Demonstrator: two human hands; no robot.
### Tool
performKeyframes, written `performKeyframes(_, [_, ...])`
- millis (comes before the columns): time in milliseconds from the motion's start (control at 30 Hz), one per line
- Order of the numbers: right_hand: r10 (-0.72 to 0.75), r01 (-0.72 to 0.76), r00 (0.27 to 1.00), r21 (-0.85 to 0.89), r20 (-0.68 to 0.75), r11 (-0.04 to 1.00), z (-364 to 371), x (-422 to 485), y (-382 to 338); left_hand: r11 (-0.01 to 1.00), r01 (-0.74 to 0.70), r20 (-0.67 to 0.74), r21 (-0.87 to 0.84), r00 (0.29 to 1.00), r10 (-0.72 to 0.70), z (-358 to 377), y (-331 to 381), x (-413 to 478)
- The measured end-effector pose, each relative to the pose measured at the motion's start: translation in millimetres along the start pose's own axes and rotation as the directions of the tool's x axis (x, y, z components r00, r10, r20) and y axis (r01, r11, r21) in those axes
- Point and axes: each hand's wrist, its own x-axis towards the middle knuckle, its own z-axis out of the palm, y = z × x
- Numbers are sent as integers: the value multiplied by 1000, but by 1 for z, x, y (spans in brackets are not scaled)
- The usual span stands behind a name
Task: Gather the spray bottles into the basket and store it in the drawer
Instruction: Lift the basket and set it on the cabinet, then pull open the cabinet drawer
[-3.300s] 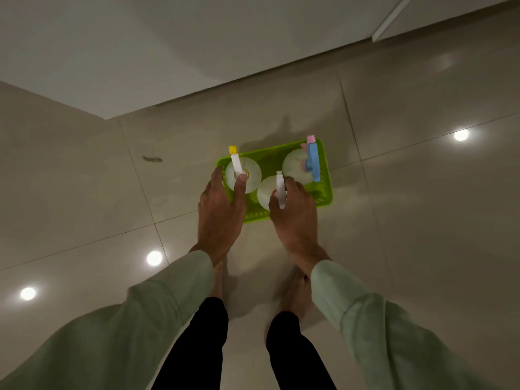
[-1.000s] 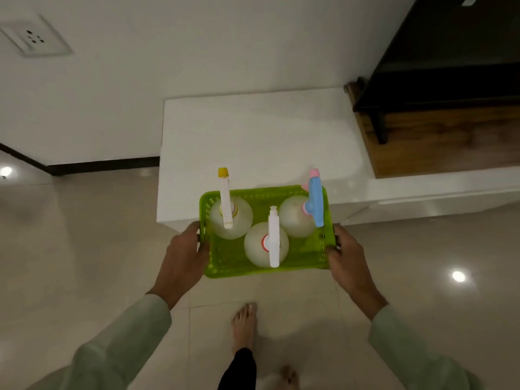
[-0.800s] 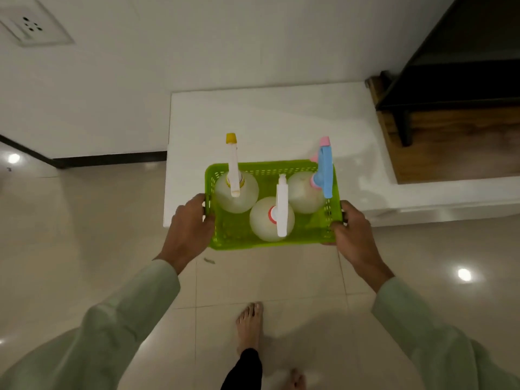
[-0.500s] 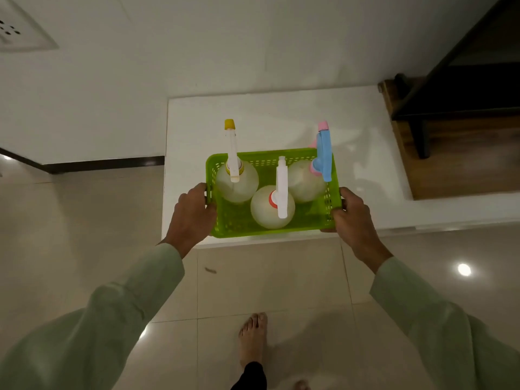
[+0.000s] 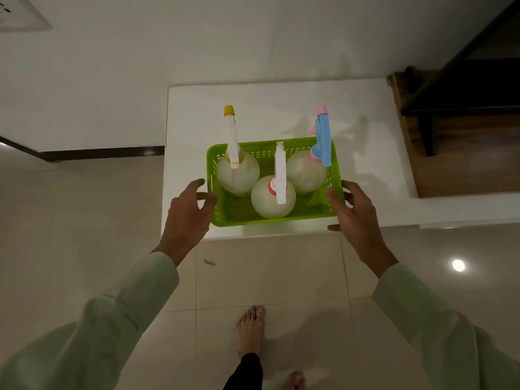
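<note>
The green basket point(image 5: 270, 219) rests on the front edge of a low white cabinet top point(image 5: 281, 114). Three round pale spray bottles stand upright inside: a yellow-tipped bottle point(image 5: 237, 175) at back left, a bottle with a white sprayer and red collar point(image 5: 273, 201) in front, and a blue-and-pink sprayer bottle point(image 5: 306, 173) at back right. My left hand point(image 5: 185, 218) is at the basket's left wall with fingers spread. My right hand point(image 5: 357, 218) is at the right wall, fingers loose, thumb touching the rim. No drawer front is visible.
A brown wooden ledge point(image 5: 464, 153) with a dark frame above it adjoins the cabinet on the right. The white wall behind carries a socket plate point(image 5: 19, 18) at top left. Glossy floor tiles lie below, with my bare foot point(image 5: 250, 330) on them.
I lifted the basket off the floor, carried it to the white cabinet top and set it down. Both hands have since loosened from a firm grip on its sides.
</note>
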Motion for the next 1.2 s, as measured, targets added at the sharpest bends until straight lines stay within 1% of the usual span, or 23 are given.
performKeyframes(100, [-68, 86, 987, 116, -148, 990, 2, -31, 16, 990, -62, -207, -123, 978, 36, 6, -19, -36])
performKeyframes(133, [-63, 95, 978, 152, -201, 984, 5, -42, 26, 983, -83, -267, -164, 963, 37, 13, -27, -50])
performKeyframes(167, [-29, 78, 970, 195, -242, 978, 9, -52, 39, 975, -84, -304, -206, 953, 18, 22, -36, -64])
performKeyframes(200, [37, 30, 965, 251, -259, 967, 16, -61, 52, 962, -52, -305, -267, 952, -33, 34, -46, -76])
performKeyframes(233, [127, -43, 961, 319, -246, 947, 24, -68, 66, 932, 18, -274, -361, 954, -124, 47, -58, -85])
performKeyframes(267, [225, -133, 953, 387, -203, 912, 33, -72, 78, 866, 128, -206, -484, 945, -255, 60, -70, -89])
performKeyframes(300, [322, -231, 936, 441, -142, 867, 43, -76, 91, 749, 265, -92, -606, 913, -397, 74, -83, -90])
performKeyframes(333, [412, -329, 908, 485, -73, 810, 53, -77, 104, 604, 393, 48, -693, 861, -506, 88, -93, -90])
performKeyframes(367, [489, -417, 872, 524, 1, 743, 63, -76, 117, 473, 488, 179, -734, 810, -558, 102, -103, -88])
performKeyframes(400, [550, -492, 832, 562, 78, 665, 72, -73, 130, 367, 547, 283, -752, 772, -570, 117, -113, -85])
performKeyframes(467, [609, -587, 763, 623, 214, 517, 91, -62, 153, 216, 594, 406, -775, 730, -550, 145, -132, -74])
performKeyframes(500, [614, -608, 744, 648, 264, 459, 102, -54, 165, 163, 601, 439, -783, 718, -540, 159, -142, -65])
performKeyframes(567, [599, -610, 735, 697, 319, 377, 121, -32, 190, 78, 606, 485, -791, 701, -523, 186, -159, -42])
performKeyframes(767, [578, -552, 717, 823, 389, 131, 178, 44, 243, -97, 530, 500, -842, 701, -508, 246, -198, 40])
performKeyframes(867, [522, -503, 749, 863, 409, 46, 194, 73, 257, -161, 487, 499, -858, 719, -484, 267, -204, 69])
performKeyframes(933, [477, -469, 771, 883, 421, -21, 199, 83, 262, -223, 442, 493, -869, 734, -468, 276, -207, 77])
performKeyframes(967, [457, -467, 777, 883, 433, -42, 200, 85, 266, -249, 426, 493, -870, 738, -461, 280, -210, 78])
performKeyframes(1067, [429, -469, 786, 882, 444, -54, 199, 79, 272, -286, 392, 484, -874, 751, -449, 281, -212, 71])
performKeyframes(1167, [467, -465, 771, 884, 432, -51, 196, 82, 274, -314, 393, 501, -864, 730, -466, 280, -215, 75])
performKeyframes(1200, [495, -459, 760, 887, 421, -50, 194, 79, 273, -294, 399, 496, -868, 709, -502, 276, -212, 72])
